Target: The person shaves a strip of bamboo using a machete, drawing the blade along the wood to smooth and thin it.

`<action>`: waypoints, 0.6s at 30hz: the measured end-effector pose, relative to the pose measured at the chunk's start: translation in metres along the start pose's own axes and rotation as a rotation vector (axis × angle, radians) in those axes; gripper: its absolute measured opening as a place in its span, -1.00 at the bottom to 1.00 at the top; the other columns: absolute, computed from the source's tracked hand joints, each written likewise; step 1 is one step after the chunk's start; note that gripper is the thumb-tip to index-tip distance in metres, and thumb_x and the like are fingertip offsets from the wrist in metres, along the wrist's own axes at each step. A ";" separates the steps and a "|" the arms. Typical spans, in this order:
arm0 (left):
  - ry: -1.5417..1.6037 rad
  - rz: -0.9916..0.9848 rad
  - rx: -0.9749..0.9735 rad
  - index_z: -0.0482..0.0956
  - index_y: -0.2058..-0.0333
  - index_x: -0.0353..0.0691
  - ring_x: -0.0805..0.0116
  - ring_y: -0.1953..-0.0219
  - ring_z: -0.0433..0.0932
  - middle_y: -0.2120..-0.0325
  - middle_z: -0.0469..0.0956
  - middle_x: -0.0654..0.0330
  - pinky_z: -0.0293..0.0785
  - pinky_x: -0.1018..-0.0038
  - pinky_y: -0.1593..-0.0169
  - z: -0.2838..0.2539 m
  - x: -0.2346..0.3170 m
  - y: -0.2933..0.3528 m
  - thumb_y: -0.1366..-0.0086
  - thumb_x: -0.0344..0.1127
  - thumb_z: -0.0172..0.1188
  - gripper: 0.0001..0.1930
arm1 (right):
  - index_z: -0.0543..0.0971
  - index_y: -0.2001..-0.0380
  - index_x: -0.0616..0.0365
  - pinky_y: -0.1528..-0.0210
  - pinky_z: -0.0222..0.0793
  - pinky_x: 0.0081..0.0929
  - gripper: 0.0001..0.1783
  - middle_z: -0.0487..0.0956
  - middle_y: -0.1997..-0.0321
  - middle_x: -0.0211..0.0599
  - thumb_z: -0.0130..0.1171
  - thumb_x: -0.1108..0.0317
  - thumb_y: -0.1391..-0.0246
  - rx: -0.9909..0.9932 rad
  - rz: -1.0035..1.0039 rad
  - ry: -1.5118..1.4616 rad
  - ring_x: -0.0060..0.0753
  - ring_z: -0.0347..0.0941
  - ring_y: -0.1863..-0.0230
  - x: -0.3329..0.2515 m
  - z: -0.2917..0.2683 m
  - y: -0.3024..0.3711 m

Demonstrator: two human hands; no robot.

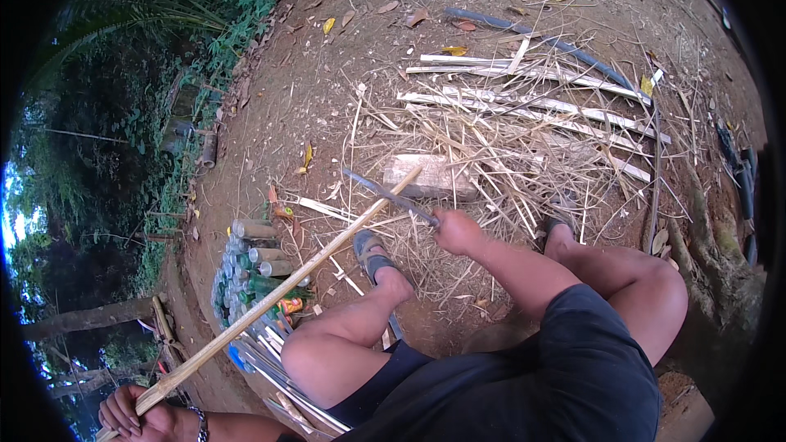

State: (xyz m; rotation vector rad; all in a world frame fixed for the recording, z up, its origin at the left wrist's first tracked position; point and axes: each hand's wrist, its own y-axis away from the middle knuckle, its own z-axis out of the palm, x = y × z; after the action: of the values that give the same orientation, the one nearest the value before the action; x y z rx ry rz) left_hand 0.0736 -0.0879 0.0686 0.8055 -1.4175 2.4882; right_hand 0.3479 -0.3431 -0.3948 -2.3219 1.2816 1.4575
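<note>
My left hand [141,416], at the lower left with a bracelet on its wrist, is wrapped round the near end of a long bamboo strip [286,282]. The strip slants up to the right, and its far end overlaps a pale wooden block [430,176] on the ground; whether it touches the block I cannot tell. My right hand [458,232] is closed on a machete [370,185], its handle hidden in the fist. The dark blade points up and left, crossing the strip near its far end, just in front of the block.
Shavings [499,155] litter the ground round the block. Beyond lie several pale split strips [540,106] and a grey-blue pipe [565,47]. Bottles [246,266] are stacked left of my sandalled left foot [374,255]. A tree trunk [720,278] stands at the right.
</note>
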 end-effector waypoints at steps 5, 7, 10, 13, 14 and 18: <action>0.005 0.005 0.020 0.26 0.61 -0.14 0.61 0.81 0.20 0.82 0.23 0.39 0.13 0.68 0.60 -0.006 0.000 -0.003 -0.29 0.27 -0.04 -0.43 | 0.52 0.18 0.09 0.04 0.44 -0.16 -0.72 0.61 0.20 -0.05 0.09 0.34 0.01 -0.030 0.090 0.110 -0.01 0.54 0.09 -0.004 -0.018 -0.020; 0.017 0.007 0.027 0.26 0.62 -0.14 0.61 0.82 0.20 0.82 0.23 0.38 0.13 0.69 0.59 -0.010 -0.002 -0.005 -0.29 0.26 -0.03 -0.43 | 0.53 0.18 0.09 0.04 0.45 -0.17 -0.74 0.61 0.15 -0.06 0.08 0.33 -0.03 -0.042 0.007 0.137 -0.05 0.55 0.08 -0.005 -0.011 -0.016; 0.014 -0.008 0.029 0.26 0.63 -0.14 0.61 0.82 0.20 0.82 0.24 0.37 0.13 0.68 0.58 -0.005 0.000 -0.009 -0.29 0.25 -0.02 -0.43 | 0.51 0.21 0.10 0.04 0.45 -0.15 -0.77 0.60 0.15 -0.05 0.09 0.35 -0.01 -0.036 0.282 0.083 -0.02 0.54 0.08 0.068 -0.004 -0.043; -0.018 0.008 0.052 0.26 0.63 -0.14 0.60 0.81 0.21 0.83 0.24 0.38 0.13 0.68 0.58 -0.014 0.001 -0.009 -0.29 0.25 -0.02 -0.44 | 0.53 0.13 0.13 -0.01 0.45 -0.18 -0.70 0.59 0.08 -0.06 0.12 0.39 -0.01 -0.065 0.263 0.146 -0.05 0.54 0.03 0.043 -0.003 -0.039; -0.025 0.019 0.062 0.26 0.63 -0.14 0.60 0.81 0.22 0.83 0.24 0.38 0.13 0.68 0.58 -0.016 0.001 -0.008 -0.29 0.25 -0.02 -0.44 | 0.53 0.11 0.13 -0.02 0.45 -0.19 -0.69 0.59 0.07 -0.07 0.13 0.40 -0.01 -0.059 0.240 0.159 -0.06 0.54 0.01 0.036 -0.007 -0.033; -0.009 -0.001 0.056 0.26 0.62 -0.14 0.59 0.79 0.23 0.80 0.24 0.37 0.15 0.65 0.58 -0.017 0.000 -0.010 -0.31 0.22 -0.03 -0.45 | 0.55 0.03 0.15 -0.04 0.43 -0.22 -0.60 0.56 0.00 -0.01 0.11 0.43 0.01 -0.098 0.411 0.160 -0.04 0.52 -0.01 0.077 -0.020 -0.045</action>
State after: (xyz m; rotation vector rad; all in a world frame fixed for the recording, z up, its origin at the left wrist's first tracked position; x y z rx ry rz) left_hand 0.0710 -0.0681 0.0686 0.8284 -1.3547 2.5370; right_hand 0.4068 -0.3699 -0.4590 -2.3762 1.8617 1.4912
